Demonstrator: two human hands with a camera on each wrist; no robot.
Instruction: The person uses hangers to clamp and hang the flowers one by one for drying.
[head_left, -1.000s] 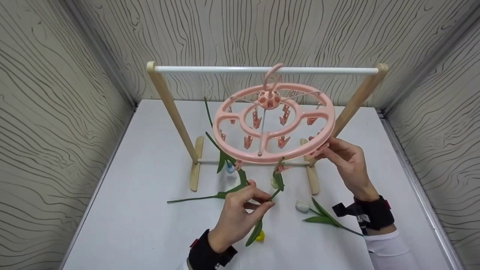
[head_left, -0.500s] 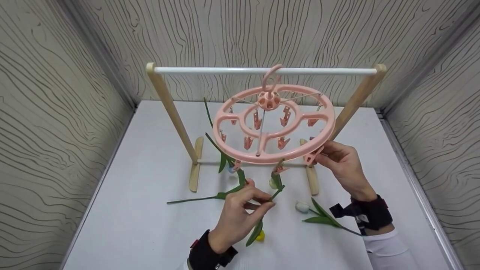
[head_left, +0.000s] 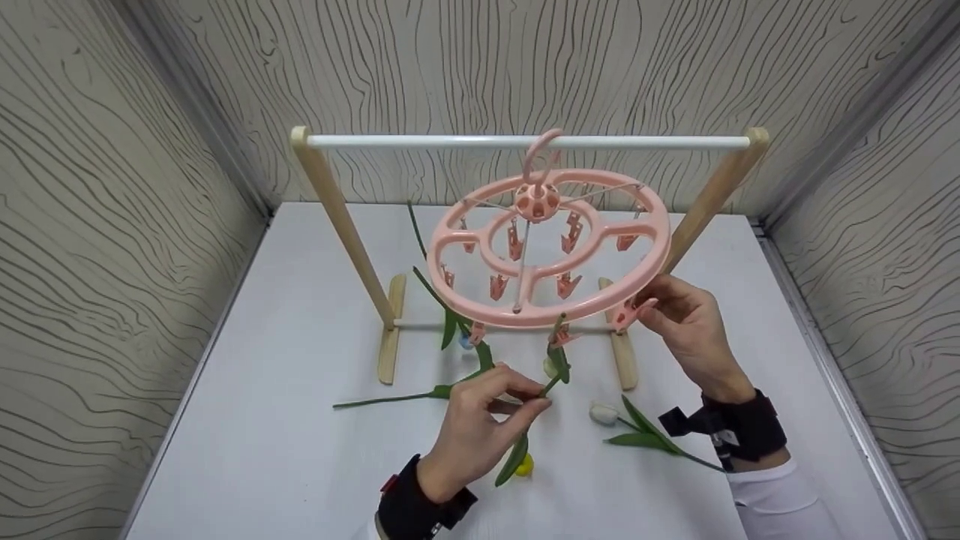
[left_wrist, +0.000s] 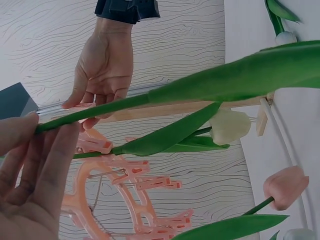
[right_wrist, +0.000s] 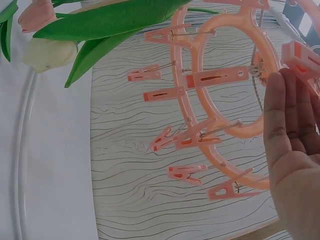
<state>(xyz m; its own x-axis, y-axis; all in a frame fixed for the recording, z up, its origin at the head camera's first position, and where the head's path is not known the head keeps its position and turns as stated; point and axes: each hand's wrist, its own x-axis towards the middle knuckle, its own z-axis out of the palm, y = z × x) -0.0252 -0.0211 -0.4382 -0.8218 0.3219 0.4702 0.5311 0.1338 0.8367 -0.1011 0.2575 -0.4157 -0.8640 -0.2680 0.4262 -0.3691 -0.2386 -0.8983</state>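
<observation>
The left wrist view's right edge cuts off the nearest green leaf [left_wrist: 245, 75].

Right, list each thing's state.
Left hand: pinches tulip stem.
Right hand: holds pink clip.
Pink hanger: hooked on white rod, tilted.
Rack: upright.
Clipped white tulip: hangs flower down.
Loose white tulip: lies on table.
Pink tulip: support unclear.
Blue tulip: hanging or lying, unclear.
Yellow tulip: partly hidden by leaf.

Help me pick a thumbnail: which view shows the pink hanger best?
The head view: there the pink hanger shows its hook and nearly all its ring. Both wrist views crop the ring to a part with several clips.
</observation>
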